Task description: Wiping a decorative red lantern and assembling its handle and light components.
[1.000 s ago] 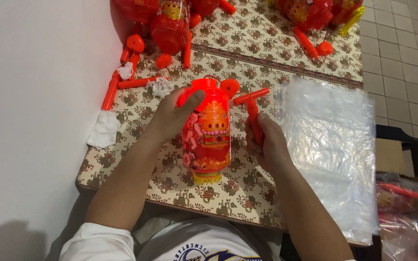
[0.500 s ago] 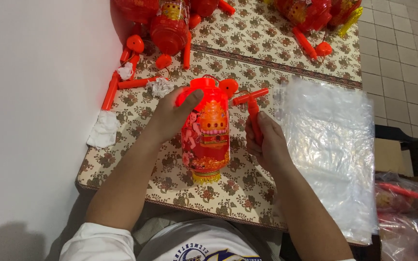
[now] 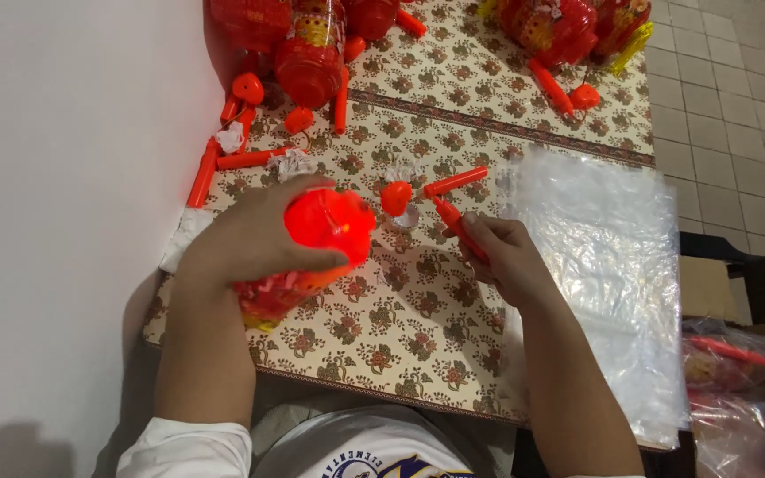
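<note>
a glowing red plastic lantern (image 3: 316,239) tilts in the left hand (image 3: 254,235), fingers wrapped around it; the right hand (image 3: 506,257) pinches an orange handle stick (image 3: 455,226), seemingly mid-assembly above the bench (image 3: 418,327).

Tilted glowing red lantern (image 3: 312,252), orange stick (image 3: 459,228)

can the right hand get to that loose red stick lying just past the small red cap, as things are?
Probably yes. The right hand lies close to the loose red stick with only bare tablecloth between. But it already grips another red stick, so its fingers aren't free to take a second one.
</note>
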